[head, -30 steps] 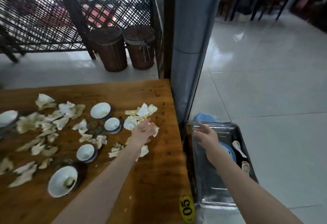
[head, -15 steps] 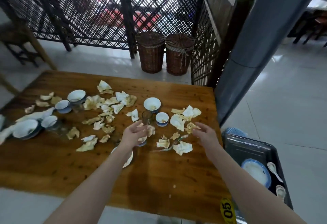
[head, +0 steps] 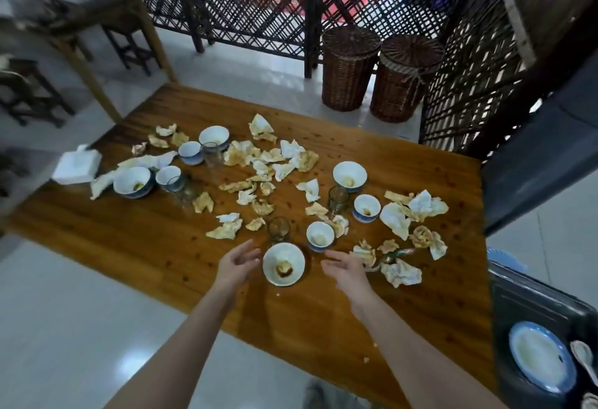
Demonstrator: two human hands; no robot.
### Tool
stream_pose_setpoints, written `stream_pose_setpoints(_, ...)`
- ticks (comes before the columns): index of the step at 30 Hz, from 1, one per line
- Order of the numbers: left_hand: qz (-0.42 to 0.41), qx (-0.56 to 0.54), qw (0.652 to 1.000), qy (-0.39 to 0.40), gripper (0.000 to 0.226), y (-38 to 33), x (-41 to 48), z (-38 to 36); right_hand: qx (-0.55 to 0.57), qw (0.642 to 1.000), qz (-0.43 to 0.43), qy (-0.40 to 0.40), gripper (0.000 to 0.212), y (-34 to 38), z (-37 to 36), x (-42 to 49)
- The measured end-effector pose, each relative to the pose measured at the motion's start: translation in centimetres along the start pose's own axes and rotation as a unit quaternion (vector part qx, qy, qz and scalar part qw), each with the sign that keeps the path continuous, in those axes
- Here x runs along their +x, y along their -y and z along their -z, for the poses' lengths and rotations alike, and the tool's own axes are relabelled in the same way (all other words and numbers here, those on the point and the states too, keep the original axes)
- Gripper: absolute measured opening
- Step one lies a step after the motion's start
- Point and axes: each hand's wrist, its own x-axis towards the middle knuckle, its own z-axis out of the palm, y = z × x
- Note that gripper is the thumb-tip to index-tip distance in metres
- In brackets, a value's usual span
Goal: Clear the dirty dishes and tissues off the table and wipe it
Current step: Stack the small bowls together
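A wooden table point(head: 145, 247) is strewn with several dirty white bowls, small cups, glasses and crumpled stained tissues point(head: 398, 274). Nearest me sits a white bowl point(head: 283, 264) with brown leftovers. My left hand point(head: 238, 263) hovers just left of that bowl, fingers relaxed and empty. On the bowl's right my right hand point(head: 348, 268) is also empty with loose fingers, close to a small cup point(head: 319, 236). Neither hand touches the bowl. A glass point(head: 278, 229) stands just behind the bowl.
A dark bin tray point(head: 517, 305) at the table's right end holds a blue-rimmed plate point(head: 540, 357) and a spoon point(head: 584, 358). A white tissue box point(head: 77, 164) sits at the far left edge. Two wicker baskets point(head: 349, 69) and a lattice screen stand behind the table.
My view has swung left from the tray to the table. My right hand came over from the tray; both hands now flank the nearest bowl, and the left no longer touches tissues.
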Motion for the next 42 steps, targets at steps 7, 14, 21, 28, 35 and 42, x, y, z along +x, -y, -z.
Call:
stream_pose_setpoints(7, 0.028, 0.022, 0.999, 0.021, 0.055, 2.0, 1.2, -0.2, -0.033, 0.998, -0.032, 0.033, 0.058, -1.3, -3.0, 2.1)
stream_pose_setpoints(14, 0.074, 0.003, 0.996, 0.057, 0.057, 2.9, 1.6, -1.1, -0.05, 0.996, -0.049, 0.057, 0.068, -1.9, -4.6, 2.6)
stream_pose_setpoints(21, 0.078, -0.012, 0.996, 0.05, 0.054, 2.7, 1.1, -1.6, -0.052, 0.996, -0.037, 0.066, 0.066, -1.5, -4.2, 2.0)
stream_pose_setpoints(28, 0.057, -0.024, 0.997, 0.035, 0.053, 1.6, -0.9, -3.3, -0.048, 0.996, -0.005, 0.073, 0.063, -0.7, -1.8, 0.7)
stream_pose_setpoints(35, -0.003, -0.012, 0.999, 0.042, 0.05, -1.5, -3.8, -6.6, -0.033, 0.996, 0.038, 0.078, 0.066, 1.1, 2.6, -1.1)
stream_pose_setpoints(42, -0.032, 0.011, 0.997, 0.063, 0.054, -6.7, -3.2, -10.7, 0.01, 0.996, 0.072, 0.046, 0.062, 4.7, 7.4, -1.3)
